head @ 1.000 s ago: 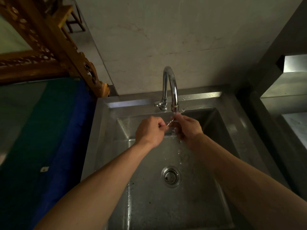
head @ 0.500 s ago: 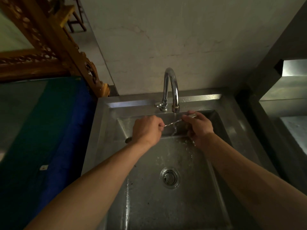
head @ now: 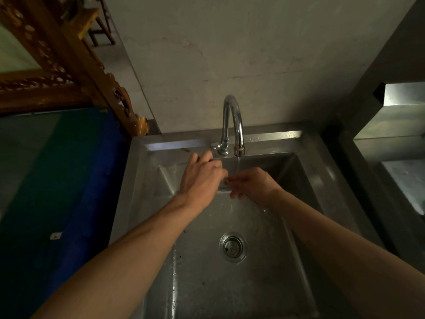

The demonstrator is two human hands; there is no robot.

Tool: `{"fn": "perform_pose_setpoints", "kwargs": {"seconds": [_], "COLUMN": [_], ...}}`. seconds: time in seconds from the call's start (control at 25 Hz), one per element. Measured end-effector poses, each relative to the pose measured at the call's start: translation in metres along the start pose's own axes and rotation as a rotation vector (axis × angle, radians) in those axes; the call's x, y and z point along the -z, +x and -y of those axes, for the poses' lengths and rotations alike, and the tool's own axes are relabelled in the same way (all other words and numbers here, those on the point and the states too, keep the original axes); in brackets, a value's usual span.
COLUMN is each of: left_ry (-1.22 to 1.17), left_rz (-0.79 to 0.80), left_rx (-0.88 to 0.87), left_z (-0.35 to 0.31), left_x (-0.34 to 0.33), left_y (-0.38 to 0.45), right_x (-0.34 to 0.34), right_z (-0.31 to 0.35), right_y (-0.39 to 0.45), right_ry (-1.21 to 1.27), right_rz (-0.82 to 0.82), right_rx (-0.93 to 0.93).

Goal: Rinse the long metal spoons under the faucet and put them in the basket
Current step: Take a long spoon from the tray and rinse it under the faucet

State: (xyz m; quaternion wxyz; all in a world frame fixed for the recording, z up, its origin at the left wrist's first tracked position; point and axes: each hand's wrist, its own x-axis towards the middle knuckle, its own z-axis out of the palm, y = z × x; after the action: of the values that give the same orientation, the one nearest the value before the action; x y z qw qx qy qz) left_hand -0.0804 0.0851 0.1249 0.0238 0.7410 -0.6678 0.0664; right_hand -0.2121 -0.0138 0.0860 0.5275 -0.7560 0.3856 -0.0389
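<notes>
Water runs from the curved chrome faucet [head: 232, 120] into the steel sink [head: 253, 284]. My right hand [head: 251, 186] is just under the stream with its fingers curled. It seems to pinch a long metal spoon [head: 226, 181], of which only a small dark end shows between the hands. My left hand [head: 201, 178] is raised beside it, fingers stretched up to the sink's back rim near the faucet lever [head: 215, 146]. No basket is in view.
The round drain [head: 232, 247] lies in the middle of the wet basin. A blue and green covered surface [head: 57, 180] lies to the left below a carved wooden frame [head: 69, 72]. A steel counter [head: 395, 125] stands at the right.
My left hand has let go of the spoon's handle and moved up toward the faucet lever. My right hand has drawn left under the stream, and the spoon is now almost hidden.
</notes>
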Motion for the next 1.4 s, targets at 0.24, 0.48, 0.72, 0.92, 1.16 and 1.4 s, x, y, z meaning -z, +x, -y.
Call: {"fn": "perform_pose_setpoints", "kwargs": {"seconds": [0.24,0.48,0.72,0.92,1.16,1.4], "left_ry": [-0.595,-1.318,-1.205,-1.191,-1.144,-1.128], "left_rz": [-0.053,0.101,0.14,0.147,0.148,0.144], "left_rx": [0.538,0.859,0.92,0.909,0.835,0.819], "left_z": [-0.012,-0.017,-0.013,-0.006,-0.001,0.005], "left_x": [-0.019,-0.031,-0.037,-0.044,-0.061,-0.07], "left_y": [-0.009,0.002,-0.013,-0.048,-0.078,-0.083], "right_x": [-0.006,-0.022,-0.015,-0.019,-0.033,-0.032], "right_z": [0.001,-0.003,-0.011,-0.012,-0.003,-0.005], "right_y": [-0.005,-0.002,0.009,0.017,0.024,0.025], "right_ry": [0.352,0.438,0.41,0.716,0.902,0.961], "right_rz": [0.022,0.069,-0.073,-0.085,-0.079,0.002], "right_rx": [-0.232,-0.232,-0.302,-0.364,-0.348,-0.339]}}
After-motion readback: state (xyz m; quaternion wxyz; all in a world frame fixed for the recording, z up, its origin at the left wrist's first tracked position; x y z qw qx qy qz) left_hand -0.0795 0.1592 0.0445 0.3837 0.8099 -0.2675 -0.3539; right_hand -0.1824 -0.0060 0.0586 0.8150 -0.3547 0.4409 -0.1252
